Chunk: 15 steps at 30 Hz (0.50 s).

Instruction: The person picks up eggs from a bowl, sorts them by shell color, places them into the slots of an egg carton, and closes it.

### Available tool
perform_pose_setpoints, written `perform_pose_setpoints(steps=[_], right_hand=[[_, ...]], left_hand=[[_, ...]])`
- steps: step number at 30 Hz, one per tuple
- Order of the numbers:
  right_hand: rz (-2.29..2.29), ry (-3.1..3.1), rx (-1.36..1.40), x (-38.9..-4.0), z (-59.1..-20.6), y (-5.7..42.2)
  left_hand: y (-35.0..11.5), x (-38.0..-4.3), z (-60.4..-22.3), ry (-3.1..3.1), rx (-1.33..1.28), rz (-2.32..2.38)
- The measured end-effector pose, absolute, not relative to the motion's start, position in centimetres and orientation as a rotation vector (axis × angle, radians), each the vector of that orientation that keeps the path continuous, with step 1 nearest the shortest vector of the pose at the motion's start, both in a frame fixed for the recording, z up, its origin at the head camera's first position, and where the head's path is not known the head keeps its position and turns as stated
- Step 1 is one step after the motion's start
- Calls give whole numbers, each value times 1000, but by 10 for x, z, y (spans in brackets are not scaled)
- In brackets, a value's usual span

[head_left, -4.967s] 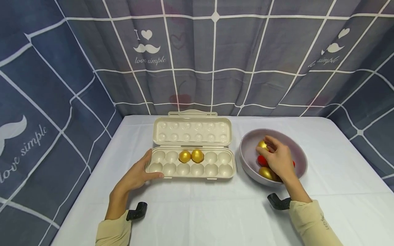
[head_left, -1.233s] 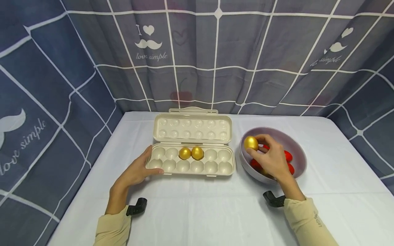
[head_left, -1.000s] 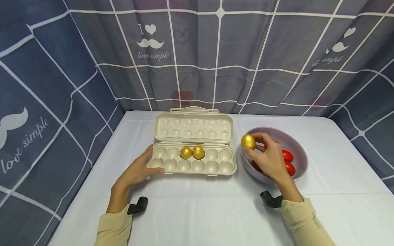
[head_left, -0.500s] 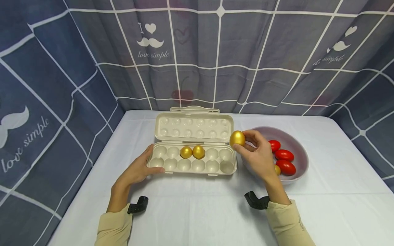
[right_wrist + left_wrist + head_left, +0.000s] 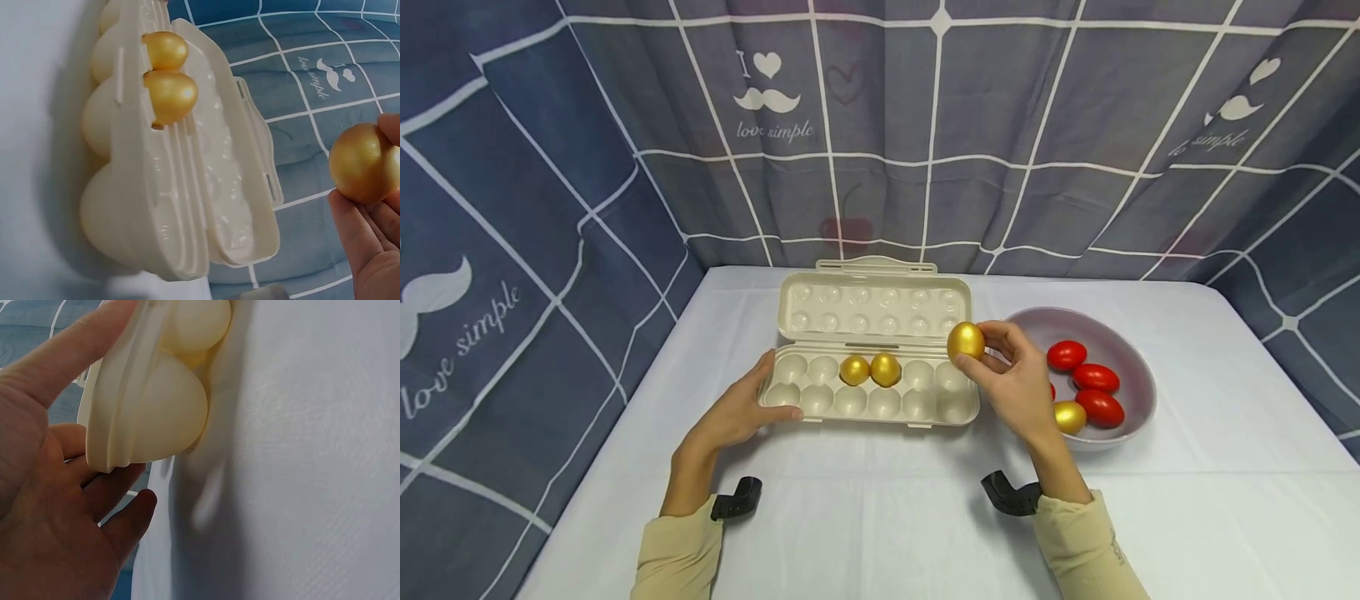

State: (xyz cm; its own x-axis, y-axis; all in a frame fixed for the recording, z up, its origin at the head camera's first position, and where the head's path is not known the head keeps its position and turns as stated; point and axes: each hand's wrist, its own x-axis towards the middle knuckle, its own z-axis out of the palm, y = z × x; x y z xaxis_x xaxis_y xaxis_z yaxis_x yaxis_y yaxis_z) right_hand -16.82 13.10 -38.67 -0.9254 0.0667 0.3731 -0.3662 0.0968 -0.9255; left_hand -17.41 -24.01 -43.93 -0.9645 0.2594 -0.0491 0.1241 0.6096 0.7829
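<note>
My right hand (image 5: 1018, 379) pinches a golden egg (image 5: 966, 342) between thumb and fingertips. In the head view the egg overlaps the back right corner of a cream egg carton (image 5: 880, 420); the right wrist view shows it held up, apart from the carton. The carton lies with its lid (image 5: 874, 310) folded back. Two golden eggs (image 5: 172, 97) sit side by side in the middle of its back row; the other cups are bare. My left hand (image 5: 737, 415) grips the carton's left end, thumb along the front edge and fingers (image 5: 112, 490) around the end.
Right of the carton stands a mauve bowl (image 5: 1105, 329) holding several red eggs (image 5: 1095, 377) and a golden egg (image 5: 1070, 417). Part of its left side is hidden by my right hand. A white cloth (image 5: 865, 517) covers the table; checked curtains (image 5: 880, 125) close off the back and sides.
My right hand has picked a golden egg out of the bowl and carried it left to the carton's right end. My left hand keeps its grip on the carton.
</note>
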Motion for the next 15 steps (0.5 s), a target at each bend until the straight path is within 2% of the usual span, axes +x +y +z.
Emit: perform_pose_setpoints(steps=[15], right_hand=[[1835,-2152,282,-169,-398,129]], left_hand=[[-240,-175,-438,2669,346,1287]])
